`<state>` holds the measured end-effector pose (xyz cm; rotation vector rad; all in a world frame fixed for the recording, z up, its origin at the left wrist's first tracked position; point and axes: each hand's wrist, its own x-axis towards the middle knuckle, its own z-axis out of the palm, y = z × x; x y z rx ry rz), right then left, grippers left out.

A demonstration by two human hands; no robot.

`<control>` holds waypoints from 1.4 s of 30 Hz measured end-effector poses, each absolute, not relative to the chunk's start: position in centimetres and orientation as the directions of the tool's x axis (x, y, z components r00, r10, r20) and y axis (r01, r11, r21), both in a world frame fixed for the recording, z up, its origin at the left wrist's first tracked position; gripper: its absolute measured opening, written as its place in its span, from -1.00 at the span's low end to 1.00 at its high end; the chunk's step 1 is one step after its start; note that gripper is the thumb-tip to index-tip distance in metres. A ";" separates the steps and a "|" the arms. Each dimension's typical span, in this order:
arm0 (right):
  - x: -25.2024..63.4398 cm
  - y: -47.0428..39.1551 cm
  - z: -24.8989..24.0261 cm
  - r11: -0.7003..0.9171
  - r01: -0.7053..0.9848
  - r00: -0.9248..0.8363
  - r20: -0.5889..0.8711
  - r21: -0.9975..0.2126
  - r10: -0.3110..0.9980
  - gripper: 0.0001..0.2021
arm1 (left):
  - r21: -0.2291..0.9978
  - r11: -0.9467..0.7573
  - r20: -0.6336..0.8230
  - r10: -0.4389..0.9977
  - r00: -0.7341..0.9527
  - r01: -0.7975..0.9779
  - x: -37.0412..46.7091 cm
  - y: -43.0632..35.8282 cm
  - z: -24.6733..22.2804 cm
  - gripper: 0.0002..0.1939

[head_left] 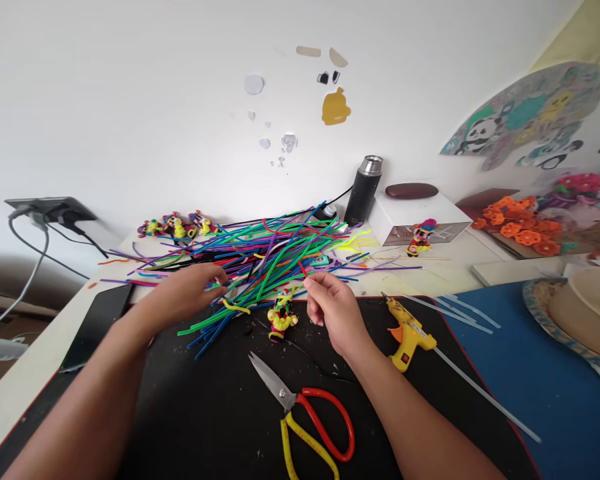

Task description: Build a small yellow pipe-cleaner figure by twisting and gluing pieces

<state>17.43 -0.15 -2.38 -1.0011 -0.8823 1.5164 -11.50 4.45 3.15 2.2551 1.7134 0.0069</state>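
My right hand pinches a short red pipe cleaner piece between thumb and finger. My left hand is over the left side of the pile of coloured pipe cleaners, fingers bent; whether it grips any strand is not clear. Between my hands, a small yellow and magenta figure stands on the black mat. Near it lies a short yellow piece. Scissors with one red and one yellow handle lie on the mat in front, blades partly apart.
A yellow glue gun lies right of my right hand. Behind are a black flask, a white box and another figure. More figures sit back left, beyond a black phone-like slab. Orange flowers are at right.
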 end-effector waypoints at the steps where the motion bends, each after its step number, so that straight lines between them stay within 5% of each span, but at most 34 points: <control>1: 17.4 -0.2 -2.3 -0.164 -0.361 -0.095 -0.139 -0.918 0.986 -0.65 | 0.315 -0.203 -0.141 0.956 0.257 0.927 -11.7 4.1 4.1 -0.66; 5: 17.2 -0.5 -2.1 -0.172 -0.327 -0.201 -0.109 -0.929 0.974 -0.67 | 0.754 -0.141 -0.038 0.966 0.257 0.642 -9.6 2.0 6.5 -0.63; 8: 17.0 -0.7 -2.1 -0.177 -0.297 -0.270 -0.096 -0.938 0.958 -0.64 | 0.916 -0.064 -0.086 0.933 0.350 0.396 -5.7 0.6 5.7 -0.63; 14: 17.1 -0.8 -2.1 -0.139 -0.270 -0.248 -0.071 -0.953 0.966 -0.65 | 0.917 0.057 -0.246 0.861 0.445 0.396 -2.8 0.2 3.1 -0.59; 27: 16.8 -1.2 -1.5 -0.144 -0.241 -0.293 -0.069 -0.960 0.954 -0.65 | 0.919 0.181 -0.338 0.817 0.467 0.349 -2.5 0.5 2.9 -0.69; 36: 16.3 -1.6 -1.4 -0.157 -0.324 -0.302 -0.055 -0.933 0.952 -0.60 | 0.957 0.268 -0.242 0.949 0.202 -0.110 -1.0 -0.2 1.9 -0.62; 42: 16.0 -2.0 -1.4 -0.154 -0.327 -0.331 -0.040 -0.932 0.943 -0.61 | 0.954 0.262 -0.233 0.954 0.189 -0.143 -0.3 -0.8 1.7 -0.60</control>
